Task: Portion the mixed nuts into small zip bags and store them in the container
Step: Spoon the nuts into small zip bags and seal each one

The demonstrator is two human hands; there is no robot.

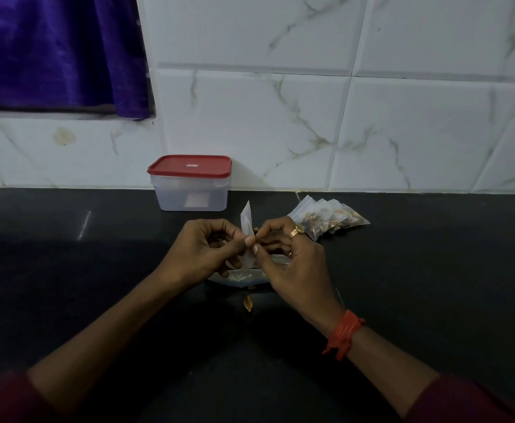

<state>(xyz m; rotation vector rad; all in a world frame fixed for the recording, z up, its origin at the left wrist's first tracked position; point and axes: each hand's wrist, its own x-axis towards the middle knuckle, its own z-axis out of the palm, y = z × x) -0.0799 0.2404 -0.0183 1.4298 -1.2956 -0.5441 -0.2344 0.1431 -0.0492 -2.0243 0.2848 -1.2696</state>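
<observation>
Both the left hand (pixel 202 248) and the right hand (pixel 283 254) pinch a small zip bag (pixel 246 222) above the dark desk (pixel 433 270). Its long axis stands nearly upright, one end pointing up toward the lidded container (pixel 190 184) by the wall. Filled bags (pixel 329 219) lie right of it.

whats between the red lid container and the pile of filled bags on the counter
In the head view, only bare black counter separates the container from the filled bags; the small bag pinched by both hands rises just in front of that gap.
</observation>
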